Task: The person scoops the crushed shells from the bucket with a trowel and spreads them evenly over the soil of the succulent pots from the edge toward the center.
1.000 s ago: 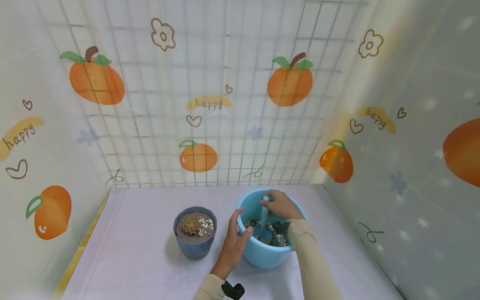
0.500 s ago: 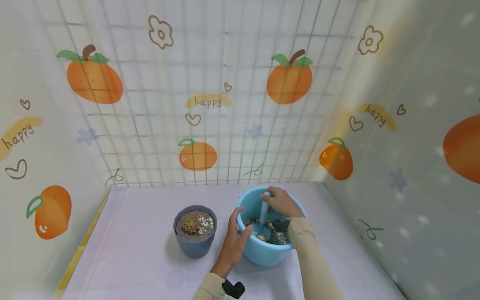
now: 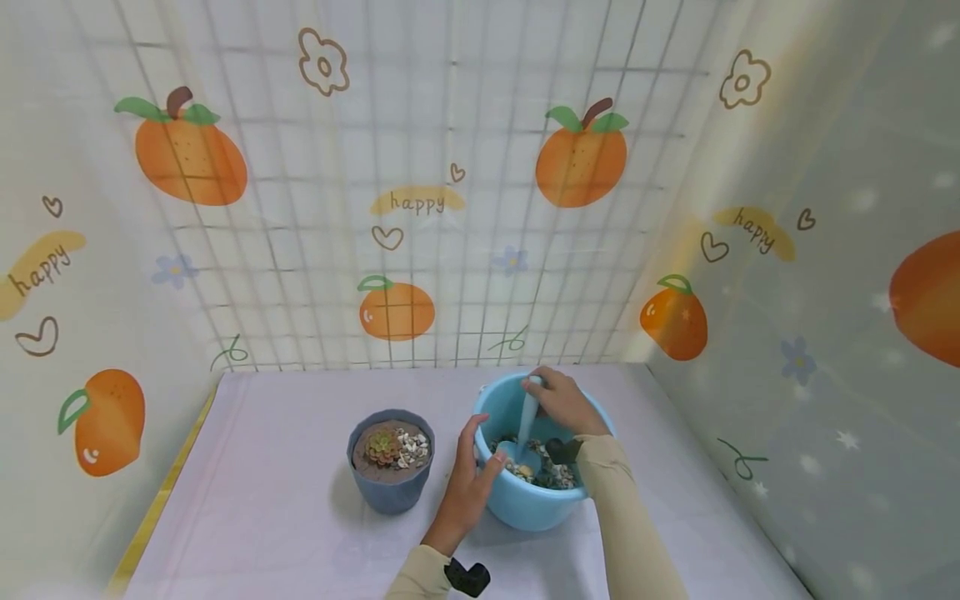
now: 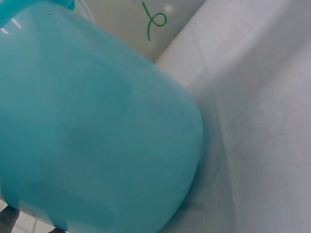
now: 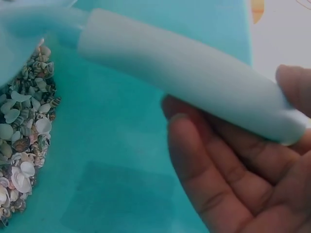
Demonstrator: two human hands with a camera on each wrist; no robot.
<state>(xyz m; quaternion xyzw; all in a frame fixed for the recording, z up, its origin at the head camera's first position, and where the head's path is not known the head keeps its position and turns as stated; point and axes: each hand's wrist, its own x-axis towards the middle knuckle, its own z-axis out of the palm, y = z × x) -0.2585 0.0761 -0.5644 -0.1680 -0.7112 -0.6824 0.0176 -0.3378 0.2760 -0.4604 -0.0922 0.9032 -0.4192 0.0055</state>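
Observation:
A light blue bucket [image 3: 531, 512] stands on the table with small seashells [image 3: 558, 477] in its bottom. At its left side, my left hand [image 3: 465, 492] holds the rim, the thumb lying over the near edge. The bucket's outer wall [image 4: 102, 121] fills much of the left wrist view. My right hand [image 3: 564, 404] reaches in over the far right rim and grips the upper end of a light blue scoop by its handle [image 5: 180, 73]. The scoop's blade [image 3: 519, 454] is down at the shells, which show closely in the right wrist view as mixed white and striped shells [image 5: 24, 165].
Left of the bucket stands a blue-grey pot [image 3: 390, 498] with a succulent [image 3: 382, 448] and white shells on brown soil. A pale cloth [image 3: 262, 483] covers the table. Printed curtains [image 3: 465, 250] hang at the back and both sides, with a wire grid behind.
The scoop has shifted slightly up and left among the shells, its handle leaning more. My left hand stays on the bucket; the head view has tilted a little.

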